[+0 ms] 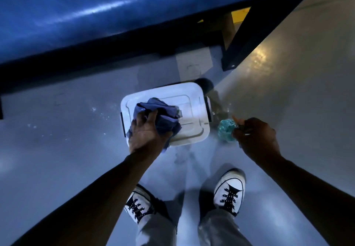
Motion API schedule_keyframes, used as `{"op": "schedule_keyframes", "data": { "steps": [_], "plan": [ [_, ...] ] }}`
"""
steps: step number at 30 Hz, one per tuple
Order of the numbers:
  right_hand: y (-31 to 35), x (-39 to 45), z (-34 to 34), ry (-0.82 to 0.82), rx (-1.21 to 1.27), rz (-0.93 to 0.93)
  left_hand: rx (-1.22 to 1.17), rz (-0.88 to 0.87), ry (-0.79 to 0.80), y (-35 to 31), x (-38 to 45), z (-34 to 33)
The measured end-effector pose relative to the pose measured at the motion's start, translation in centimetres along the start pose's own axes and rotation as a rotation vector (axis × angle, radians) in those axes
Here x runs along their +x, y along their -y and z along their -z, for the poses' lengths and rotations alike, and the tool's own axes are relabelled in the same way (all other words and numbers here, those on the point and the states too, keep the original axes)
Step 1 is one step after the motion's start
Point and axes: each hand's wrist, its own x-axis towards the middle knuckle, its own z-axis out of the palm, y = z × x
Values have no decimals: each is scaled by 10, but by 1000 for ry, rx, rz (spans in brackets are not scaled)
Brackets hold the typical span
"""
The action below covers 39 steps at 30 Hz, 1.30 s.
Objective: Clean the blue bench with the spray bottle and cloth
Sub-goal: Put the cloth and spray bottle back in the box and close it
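Cloth point(159, 114) x1 in left hand point(146, 132); spray bottle point(226, 131) x1, right hand point(255, 136).

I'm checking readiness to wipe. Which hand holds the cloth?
The left hand, gripping the blue cloth over the white box; the right hand holds the spray bottle.

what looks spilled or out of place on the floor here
Glistening droplets speckle the grey floor left of the white lidded bin, and a wet-looking patch shines at its right, beside the spray bottle.
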Motion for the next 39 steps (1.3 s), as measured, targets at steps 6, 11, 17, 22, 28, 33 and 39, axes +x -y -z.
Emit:
{"op": "schedule_keyframes", "data": {
  "steps": [6,11,17,22,28,33,39],
  "plan": [
    [-8,20,-29,-31,-1,32,50,-71,-145,11,8,-19],
    [-8,14,-25,-4,-17,12,-119,-142,-77,13,-6,-14],
    [11,-24,-14,-146,-146,403,-219,-211,-29,31,-78,-34],
    [25,-27,-50,64,-85,338,-121,-204,13,70,-96,-89],
    [26,-8,-83,96,-122,343,-211,-92,-24,94,-92,-108],
    [41,-9,-77,85,-165,295,-332,-103,-200,96,-78,-49],
    [70,-4,-82,42,-257,234,-322,-66,-311,104,-11,1]
  ]
}}
